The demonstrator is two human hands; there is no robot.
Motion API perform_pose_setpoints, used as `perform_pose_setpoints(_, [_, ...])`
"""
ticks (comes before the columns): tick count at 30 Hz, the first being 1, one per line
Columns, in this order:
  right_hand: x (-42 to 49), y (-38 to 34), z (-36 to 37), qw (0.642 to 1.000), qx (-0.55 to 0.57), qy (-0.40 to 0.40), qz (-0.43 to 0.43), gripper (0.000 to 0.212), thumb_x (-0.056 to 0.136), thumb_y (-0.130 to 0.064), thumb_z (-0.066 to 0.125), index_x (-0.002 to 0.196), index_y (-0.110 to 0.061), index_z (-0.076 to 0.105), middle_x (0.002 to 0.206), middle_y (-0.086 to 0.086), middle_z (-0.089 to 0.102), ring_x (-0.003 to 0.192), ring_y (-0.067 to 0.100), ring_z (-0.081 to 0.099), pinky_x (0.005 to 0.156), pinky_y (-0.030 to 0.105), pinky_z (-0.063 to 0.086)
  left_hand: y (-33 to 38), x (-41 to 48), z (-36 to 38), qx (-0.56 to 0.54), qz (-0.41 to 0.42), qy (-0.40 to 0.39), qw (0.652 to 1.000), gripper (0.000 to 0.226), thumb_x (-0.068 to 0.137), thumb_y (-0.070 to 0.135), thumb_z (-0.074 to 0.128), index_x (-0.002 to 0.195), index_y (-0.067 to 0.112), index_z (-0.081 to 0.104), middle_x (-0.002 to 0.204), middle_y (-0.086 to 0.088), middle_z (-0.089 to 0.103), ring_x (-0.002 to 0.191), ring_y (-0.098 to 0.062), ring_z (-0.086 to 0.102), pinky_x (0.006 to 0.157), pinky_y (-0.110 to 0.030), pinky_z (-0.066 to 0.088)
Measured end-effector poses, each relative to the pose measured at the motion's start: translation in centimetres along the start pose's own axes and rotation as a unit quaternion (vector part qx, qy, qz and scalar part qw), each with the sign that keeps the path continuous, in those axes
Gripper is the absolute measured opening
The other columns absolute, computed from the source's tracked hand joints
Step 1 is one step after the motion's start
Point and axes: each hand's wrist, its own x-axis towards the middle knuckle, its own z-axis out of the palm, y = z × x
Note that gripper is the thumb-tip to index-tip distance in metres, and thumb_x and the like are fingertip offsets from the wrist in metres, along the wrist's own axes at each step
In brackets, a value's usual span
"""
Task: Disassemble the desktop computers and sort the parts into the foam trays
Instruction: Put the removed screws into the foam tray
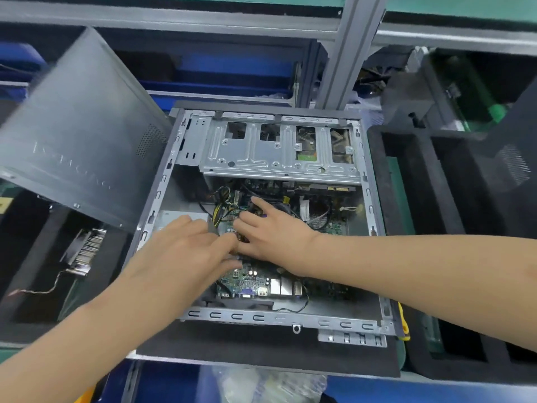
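right hand [270, 231] fingers [255, 202] spread straight, resting on motherboard [250, 280] by cables [222, 205] | left hand [180, 251] fingers [223, 242] touch them, blurred, grip cannot be told | both inside open computer case [279, 318] | side panel [78, 135] tilted at left | heatsink [84, 251] in left foam tray [43, 330]

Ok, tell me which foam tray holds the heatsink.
The left foam tray: the finned heatsink with its cable lies in it. No heatsink shows in the right tray.

Green bench [394, 181] — black pad [261, 354] carrying the computer case [279, 154], foam trays [377, 170] flanking it.
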Motion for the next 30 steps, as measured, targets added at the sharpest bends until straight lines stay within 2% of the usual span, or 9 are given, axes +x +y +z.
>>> perform_pose_setpoints(3, [0.1, 0.2, -0.3, 1.000, 0.003, -0.002, -0.008, 0.088, 0.067, -0.025, 0.084, 0.145, -0.018, 0.043, 0.136, 0.018, 0.041, 0.131, 0.035, 0.038, 0.117, 0.066, 0.025, 0.2, -0.8, -0.1, -0.135, -0.078, -0.026, 0.987, 0.030, 0.069, 0.044, 0.090, 0.073, 0.022, 0.071, 0.049, 0.013, 0.052, 0.045, -0.011, 0.051, 0.046, -0.019, 0.041])
perform_pose_setpoints(5, [0.2, 0.4, -0.5, 1.000, 0.003, -0.008, -0.014, 0.087, 0.067, -0.024, 0.084, 0.144, -0.018, 0.044, 0.138, 0.019, 0.041, 0.131, 0.035, 0.037, 0.117, 0.066, 0.026, 0.4, -0.9, -0.3, -0.261, -0.178, -0.051, 0.948, 0.031, 0.060, 0.052, 0.091, 0.071, 0.031, 0.070, 0.054, 0.016, 0.060, 0.052, -0.006, 0.057, 0.050, -0.011, 0.041])
perform_pose_setpoints(9, [0.6, 0.5, -0.5, 0.999, 0.008, -0.020, -0.026, 0.077, 0.076, -0.026, 0.082, 0.145, -0.022, 0.046, 0.146, 0.015, 0.039, 0.138, 0.033, 0.034, 0.119, 0.065, 0.023, 0.9, 0.5, -0.2, -0.431, -0.253, -0.093, 0.861, 0.024, 0.068, 0.044, 0.090, 0.083, 0.038, 0.073, 0.077, 0.016, 0.074, 0.066, -0.001, 0.072, 0.066, -0.010, 0.050])
perform_pose_setpoints(10, [0.5, 0.6, -0.6, 0.999, 0.013, -0.022, -0.027, 0.074, 0.078, -0.026, 0.081, 0.145, -0.022, 0.048, 0.147, 0.013, 0.040, 0.139, 0.032, 0.033, 0.120, 0.064, 0.023, 0.9, 1.1, 0.1, -0.468, -0.260, -0.099, 0.839, 0.019, 0.074, 0.037, 0.089, 0.084, 0.035, 0.073, 0.078, 0.010, 0.075, 0.068, -0.005, 0.075, 0.067, -0.010, 0.052])
perform_pose_setpoints(14, [0.1, 1.0, -0.7, 0.999, 0.020, -0.014, -0.022, 0.062, 0.081, -0.025, 0.079, 0.137, -0.017, 0.056, 0.142, 0.008, 0.046, 0.137, 0.029, 0.037, 0.122, 0.061, 0.024, 1.7, 2.3, 1.0, -0.636, -0.315, -0.089, 0.699, 0.015, 0.085, 0.007, 0.080, 0.078, 0.015, 0.069, 0.082, -0.016, 0.074, 0.084, -0.038, 0.077, 0.075, -0.042, 0.065])
perform_pose_setpoints(19, [0.3, 1.2, -0.7, 0.999, 0.026, -0.010, -0.018, 0.071, 0.085, -0.027, 0.075, 0.147, -0.013, 0.044, 0.147, 0.010, 0.037, 0.140, 0.028, 0.032, 0.122, 0.058, 0.023, 2.8, 1.9, 1.8, -0.707, -0.342, -0.086, 0.614, 0.014, 0.086, 0.003, 0.076, 0.078, 0.008, 0.066, 0.086, -0.028, 0.072, 0.088, -0.042, 0.075, 0.076, -0.040, 0.064])
perform_pose_setpoints(22, [0.6, 1.0, -0.6, 0.999, 0.028, -0.015, -0.016, 0.071, 0.093, -0.030, 0.068, 0.152, -0.010, 0.034, 0.148, 0.009, 0.034, 0.141, 0.028, 0.029, 0.123, 0.058, 0.021, 3.4, 2.3, 2.1, -0.714, -0.341, -0.109, 0.602, 0.016, 0.088, 0.002, 0.075, 0.077, 0.011, 0.068, 0.084, -0.026, 0.072, 0.088, -0.042, 0.075, 0.078, -0.041, 0.064])
perform_pose_setpoints(26, [0.6, 1.4, -0.6, 0.997, 0.018, -0.055, -0.042, 0.059, 0.094, -0.043, 0.064, 0.146, -0.020, 0.046, 0.152, 0.005, 0.032, 0.144, 0.027, 0.020, 0.125, 0.060, 0.014, 3.5, 3.6, 2.3, -0.662, -0.327, -0.129, 0.662, 0.014, 0.088, 0.006, 0.077, 0.080, 0.010, 0.067, 0.084, -0.019, 0.074, 0.087, -0.038, 0.076, 0.081, -0.047, 0.064])
perform_pose_setpoints(30, [0.2, 1.8, -0.9, 0.997, 0.019, -0.051, -0.053, 0.058, 0.085, -0.033, 0.077, 0.138, -0.022, 0.055, 0.149, 0.005, 0.040, 0.145, 0.030, 0.023, 0.123, 0.060, 0.020, 1.6, 3.6, 1.2, -0.626, -0.325, -0.144, 0.694, 0.013, 0.086, 0.013, 0.081, 0.081, 0.016, 0.069, 0.082, -0.018, 0.075, 0.084, -0.036, 0.077, 0.077, -0.046, 0.064])
